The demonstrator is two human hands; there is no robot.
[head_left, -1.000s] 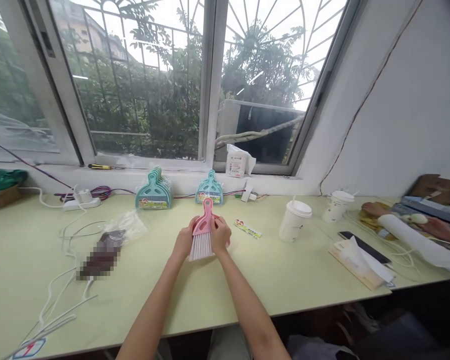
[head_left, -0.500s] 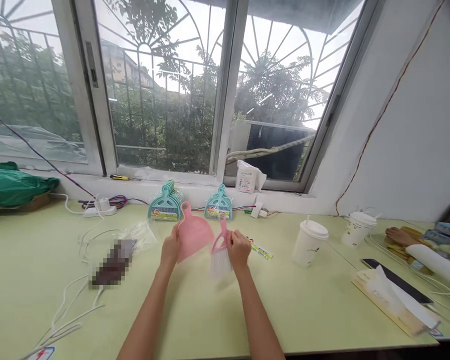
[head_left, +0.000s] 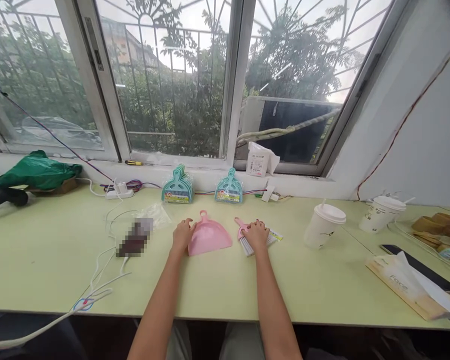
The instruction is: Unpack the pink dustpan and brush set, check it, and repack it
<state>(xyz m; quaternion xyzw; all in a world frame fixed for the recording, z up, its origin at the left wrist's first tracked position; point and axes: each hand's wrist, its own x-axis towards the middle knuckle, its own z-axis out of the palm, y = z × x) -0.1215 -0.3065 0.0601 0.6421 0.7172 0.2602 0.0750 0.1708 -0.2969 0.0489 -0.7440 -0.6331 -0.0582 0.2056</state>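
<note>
Left hand grips pink dustpan, right hand presses pink brush flat, both now lowered mid-table, front edge bare.

Small pink brush with white bristles: mostly hidden under right hand. Dark flat object left of dustpan: pixel-blurred. Printed labels on far teal dustpans unreadable. Brown items cut off at right edge.

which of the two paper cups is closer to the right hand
The nearer paper cup, just right of the right hand; the other cup stands farther right, toward the wall.
</note>
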